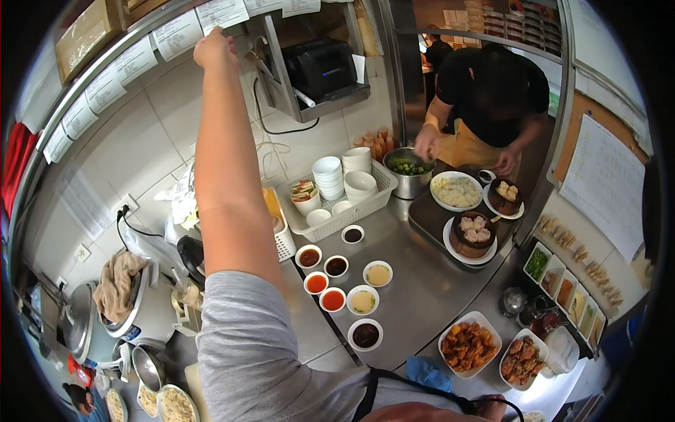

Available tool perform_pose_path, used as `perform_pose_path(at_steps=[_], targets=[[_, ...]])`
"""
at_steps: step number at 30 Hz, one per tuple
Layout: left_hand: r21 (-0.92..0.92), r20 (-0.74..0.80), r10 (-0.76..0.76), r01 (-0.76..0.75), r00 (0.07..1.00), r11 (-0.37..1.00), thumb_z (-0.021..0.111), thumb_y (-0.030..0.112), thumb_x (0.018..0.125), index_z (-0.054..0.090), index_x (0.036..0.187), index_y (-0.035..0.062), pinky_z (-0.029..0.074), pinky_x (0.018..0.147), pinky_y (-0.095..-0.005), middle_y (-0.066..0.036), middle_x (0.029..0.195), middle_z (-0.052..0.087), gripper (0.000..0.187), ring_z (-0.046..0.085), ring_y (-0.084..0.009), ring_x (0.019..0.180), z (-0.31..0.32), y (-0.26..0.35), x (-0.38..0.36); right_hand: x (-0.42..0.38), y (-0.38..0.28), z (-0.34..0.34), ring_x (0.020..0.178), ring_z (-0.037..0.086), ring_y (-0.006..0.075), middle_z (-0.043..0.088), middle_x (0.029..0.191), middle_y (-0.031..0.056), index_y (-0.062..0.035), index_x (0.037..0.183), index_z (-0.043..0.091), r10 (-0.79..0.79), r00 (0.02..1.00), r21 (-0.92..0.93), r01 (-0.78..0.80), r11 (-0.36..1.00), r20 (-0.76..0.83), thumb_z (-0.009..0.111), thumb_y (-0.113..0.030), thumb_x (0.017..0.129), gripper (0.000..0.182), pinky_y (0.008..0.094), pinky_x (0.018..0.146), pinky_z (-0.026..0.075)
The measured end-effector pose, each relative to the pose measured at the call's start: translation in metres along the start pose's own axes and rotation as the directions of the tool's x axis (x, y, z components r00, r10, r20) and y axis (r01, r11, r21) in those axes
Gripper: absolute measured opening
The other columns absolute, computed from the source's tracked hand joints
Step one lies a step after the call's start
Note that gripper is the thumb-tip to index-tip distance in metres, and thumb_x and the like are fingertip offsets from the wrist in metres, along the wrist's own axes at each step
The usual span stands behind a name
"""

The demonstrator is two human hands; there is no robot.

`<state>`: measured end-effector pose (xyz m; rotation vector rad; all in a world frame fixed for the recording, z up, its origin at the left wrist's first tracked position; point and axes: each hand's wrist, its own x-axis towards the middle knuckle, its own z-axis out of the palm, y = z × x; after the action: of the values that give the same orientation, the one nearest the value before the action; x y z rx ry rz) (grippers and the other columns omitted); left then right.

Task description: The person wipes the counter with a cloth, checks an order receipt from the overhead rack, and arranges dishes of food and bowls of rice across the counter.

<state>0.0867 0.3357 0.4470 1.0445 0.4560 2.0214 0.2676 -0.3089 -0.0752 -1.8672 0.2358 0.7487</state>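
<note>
Pinch the paper slip (222, 13) gently by its edge, so it does not rip or pull the next slip (177, 35). It is right at the tips of the left hand (216, 48). Those fingers are curled, but I cannot tell if they grip it. The right hand (491, 406) is mostly hidden; I cannot tell its shape.

One camera, worn on the person's head, looks forward and steeply down through a very wide lens that bows straight edges and rounds the corners into black. The grey-sleeved left arm (238, 190) lies nearest, rising large left of centre; the shiny steel table (416, 299) is seen from above, mid-view, while a co-worker (492, 88) in black stands farther off, upper right.
</note>
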Motion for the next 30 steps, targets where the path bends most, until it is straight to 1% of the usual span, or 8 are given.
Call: perform_pose_path(at_steps=[4, 7, 9, 10, 14, 20, 27, 30], targets=[[0.016, -0.015, 0.009, -0.009, 1.000, 1.000, 0.055, 0.009, 0.073, 0.045, 0.086, -0.0002, 0.035, 0.042, -0.0245, -0.010, 0.076, 0.050, 0.019, 0.052, -0.0175, 0.060, 0.001, -0.004, 0.004, -0.017, -0.024, 0.004, 0.032, 0.037, 0.0116, 0.044, 0.042, 0.0050, -0.0071, 0.049, 0.046, -0.093, 0.995, -0.282, 0.095, 0.955, 0.020, 0.040, -0.019, 0.078, 0.031, 0.0240, 0.030, 0.026], [-0.038, 0.006, -0.049, 0.049, 0.999, 0.998, 0.056, 0.012, 0.074, 0.048, 0.085, 0.0013, 0.035, 0.041, -0.0240, -0.009, 0.079, 0.050, 0.017, 0.052, -0.0176, 0.061, 0.007, -0.016, 0.003, 0.005, 0.004, -0.003, 0.031, 0.035, 0.0118, 0.042, 0.040, 0.0051, -0.0061, 0.048, 0.045, -0.504, 0.848, -0.461, 0.518, 0.720, 0.166, 0.040, -0.018, 0.077, 0.032, 0.0237, 0.029, 0.024], [-0.008, 0.100, -0.067, 0.068, 0.993, 0.998, 0.056, 0.014, 0.074, 0.049, 0.087, 0.0021, 0.036, 0.042, -0.0238, -0.007, 0.079, 0.050, 0.018, 0.052, -0.0164, 0.061, 0.014, -0.029, -0.002, 0.015, 0.009, -0.001, 0.031, 0.035, 0.0120, 0.041, 0.040, 0.0051, -0.0052, 0.048, 0.045, -0.122, 0.993, -0.161, 0.120, 0.980, 0.001, 0.040, -0.016, 0.077, 0.031, 0.0237, 0.029, 0.023], [0.050, 0.175, -0.060, 0.052, 0.983, 0.997, 0.056, 0.015, 0.074, 0.050, 0.088, 0.0025, 0.036, 0.042, -0.0237, -0.006, 0.080, 0.050, 0.020, 0.052, -0.0156, 0.060, 0.018, -0.036, -0.007, 0.017, 0.010, -0.001, 0.031, 0.034, 0.0120, 0.041, 0.040, 0.0051, -0.0048, 0.048, 0.044, 0.099, 0.995, 0.018, -0.099, 0.995, -0.029, 0.040, -0.015, 0.077, 0.030, 0.0237, 0.029, 0.023], [0.279, 0.453, -0.033, -0.106, 0.891, 0.954, 0.049, 0.021, 0.080, 0.053, 0.102, 0.0087, 0.040, 0.058, -0.0230, -0.001, 0.096, 0.052, 0.026, 0.051, -0.0116, 0.073, 0.040, -0.051, -0.028, 0.019, 0.015, -0.005, 0.032, 0.034, 0.0115, 0.040, 0.040, 0.0048, -0.0042, 0.049, 0.045, 0.014, 1.000, 0.012, -0.014, 1.000, 0.026, 0.040, -0.014, 0.077, 0.030, 0.0231, 0.029, 0.022], [0.378, 0.542, -0.046, -0.194, 0.839, 0.905, 0.046, 0.020, 0.081, 0.050, 0.106, 0.0112, 0.041, 0.065, -0.0246, 0.000, 0.100, 0.051, 0.027, 0.050, -0.0124, 0.083, 0.059, -0.062, -0.033, -0.001, -0.011, 0.002, 0.033, 0.035, 0.0105, 0.042, 0.041, 0.0044, -0.0042, 0.051, 0.049, 0.007, 1.000, -0.026, -0.007, 1.000, 0.025, 0.039, -0.014, 0.078, 0.030, 0.0222, 0.030, 0.023], [0.343, 0.500, 0.019, -0.218, 0.866, 0.914, 0.049, 0.019, 0.079, 0.048, 0.107, 0.0077, 0.042, 0.058, -0.0237, -0.004, 0.095, 0.051, 0.030, 0.052, -0.0127, 0.077, 0.052, -0.060, -0.038, -0.001, -0.014, 0.001, 0.033, 0.036, 0.0107, 0.045, 0.042, 0.0044, -0.0045, 0.054, 0.051, 0.023, 1.000, -0.088, -0.022, 0.996, 0.007, 0.041, -0.016, 0.077, 0.028, 0.0225, 0.030, 0.023], [0.230, 0.349, -0.021, -0.064, 0.937, 0.971, 0.049, 0.009, 0.074, 0.043, 0.105, 0.0014, 0.038, 0.044, -0.0246, -0.008, 0.087, 0.051, 0.033, 0.053, -0.0159, 0.060, 0.027, -0.048, -0.026, -0.005, -0.023, 0.000, 0.033, 0.036, 0.0108, 0.045, 0.043, 0.0047, -0.0044, 0.056, 0.052, -0.023, 1.000, -0.183, 0.027, 0.983, 0.021, 0.042, -0.016, 0.077, 0.026, 0.0225, 0.031, 0.023]])
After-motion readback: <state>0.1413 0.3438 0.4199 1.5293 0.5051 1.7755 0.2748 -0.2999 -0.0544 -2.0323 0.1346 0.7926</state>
